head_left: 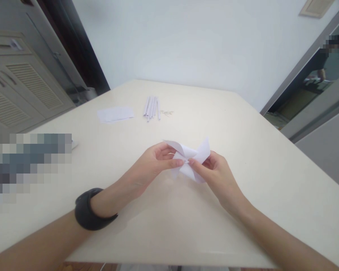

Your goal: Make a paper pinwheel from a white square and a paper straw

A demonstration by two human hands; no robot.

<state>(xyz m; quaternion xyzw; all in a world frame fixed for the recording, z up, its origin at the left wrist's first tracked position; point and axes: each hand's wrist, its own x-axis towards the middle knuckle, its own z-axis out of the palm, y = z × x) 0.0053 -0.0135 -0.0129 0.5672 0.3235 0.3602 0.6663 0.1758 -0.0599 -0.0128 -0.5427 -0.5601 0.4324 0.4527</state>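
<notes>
A white paper pinwheel (202, 152) with curled blades is held above the table between my two hands. My left hand (161, 160) grips it from the left, thumb pressed near the centre and the other fingers behind the paper. From the right, my right hand (214, 165) pinches it the same way, its thumb tip close to the left thumb at the middle. Whether a pin sits at the centre is too small to make out. A black band (92, 210) is on my left wrist.
Beyond my hands, several rolled white paper sticks (151, 107) lie beside a scatter of thin pins or wires (166, 112). White paper sheets (115, 114) rest to their left on the cream table (243, 210). A blurred-out object (28, 162) is at the left. Another person (322, 62) shows through the opening at right.
</notes>
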